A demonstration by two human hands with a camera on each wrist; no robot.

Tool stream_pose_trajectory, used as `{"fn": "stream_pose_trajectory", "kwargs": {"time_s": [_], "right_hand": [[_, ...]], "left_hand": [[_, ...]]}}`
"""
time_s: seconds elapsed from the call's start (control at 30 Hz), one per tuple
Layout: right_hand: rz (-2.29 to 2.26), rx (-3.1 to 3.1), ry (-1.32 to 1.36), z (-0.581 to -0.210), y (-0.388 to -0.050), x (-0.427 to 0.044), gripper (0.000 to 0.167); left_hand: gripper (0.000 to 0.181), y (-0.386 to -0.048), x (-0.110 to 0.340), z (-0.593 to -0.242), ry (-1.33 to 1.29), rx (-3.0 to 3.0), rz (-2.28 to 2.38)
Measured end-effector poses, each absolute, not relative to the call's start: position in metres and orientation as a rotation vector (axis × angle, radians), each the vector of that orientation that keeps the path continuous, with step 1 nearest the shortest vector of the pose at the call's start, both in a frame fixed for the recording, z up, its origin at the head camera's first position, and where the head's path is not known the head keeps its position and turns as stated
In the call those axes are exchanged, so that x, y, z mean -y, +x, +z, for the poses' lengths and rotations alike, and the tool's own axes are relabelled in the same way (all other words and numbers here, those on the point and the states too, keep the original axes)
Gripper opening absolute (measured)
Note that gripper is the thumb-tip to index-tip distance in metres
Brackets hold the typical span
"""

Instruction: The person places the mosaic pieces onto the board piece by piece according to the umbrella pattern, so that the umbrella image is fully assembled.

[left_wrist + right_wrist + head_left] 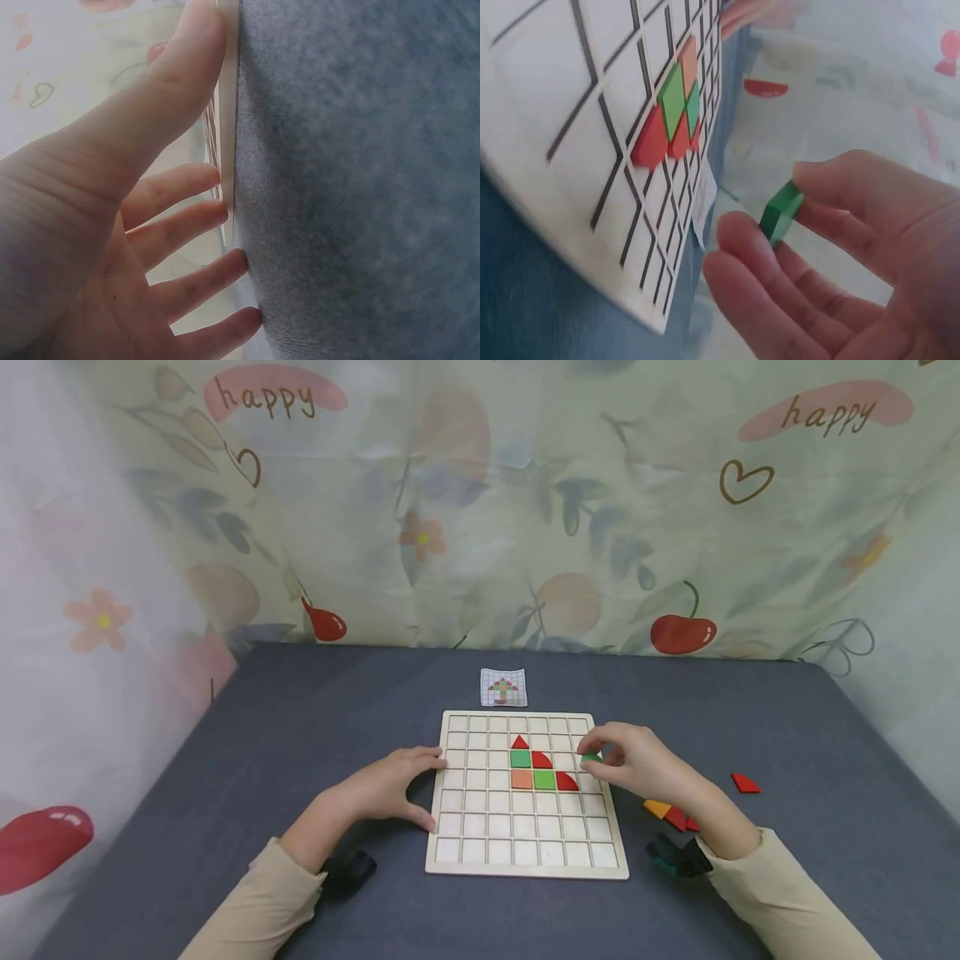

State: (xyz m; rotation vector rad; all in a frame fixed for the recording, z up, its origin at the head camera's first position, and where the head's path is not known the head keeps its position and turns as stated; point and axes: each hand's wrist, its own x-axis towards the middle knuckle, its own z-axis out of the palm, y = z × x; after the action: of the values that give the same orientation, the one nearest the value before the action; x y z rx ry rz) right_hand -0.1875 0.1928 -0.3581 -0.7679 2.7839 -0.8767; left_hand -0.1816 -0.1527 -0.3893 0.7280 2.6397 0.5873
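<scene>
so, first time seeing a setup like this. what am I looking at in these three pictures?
There's no machine here: a person's bare hands serve as the left grip and right grip. The wide picture comes from a camera on the head, looking forward and down; the other two come from cameras worn on each wrist.

On the dark cloth lies a pale grid board holding a red triangle, two red rounded pieces, two green squares and a salmon square. Beyond it is a small patterned card; to its right lie loose red pieces and an orange piece.

The left grip touches the board's left edge. The right grip pinches a green piece near the board's right side.
</scene>
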Motion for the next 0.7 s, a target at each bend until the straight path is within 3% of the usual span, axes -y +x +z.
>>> {"fn": "stream_pose_trajectory", "kwargs": {"time_s": [0.27, 0.7], "right_hand": [[-0.902, -2.707, -0.829, -0.361, -0.190, -0.169, 0.025], [-0.882, -2.636, -1.003, -0.369, -0.191, -0.134, 0.021]], "left_hand": [[0.084, -0.182, 0.153, -0.390, 0.736, -2.642, 0.581], [0.084, -0.182, 0.154, -0.390, 0.742, -2.646, 0.571]]}}
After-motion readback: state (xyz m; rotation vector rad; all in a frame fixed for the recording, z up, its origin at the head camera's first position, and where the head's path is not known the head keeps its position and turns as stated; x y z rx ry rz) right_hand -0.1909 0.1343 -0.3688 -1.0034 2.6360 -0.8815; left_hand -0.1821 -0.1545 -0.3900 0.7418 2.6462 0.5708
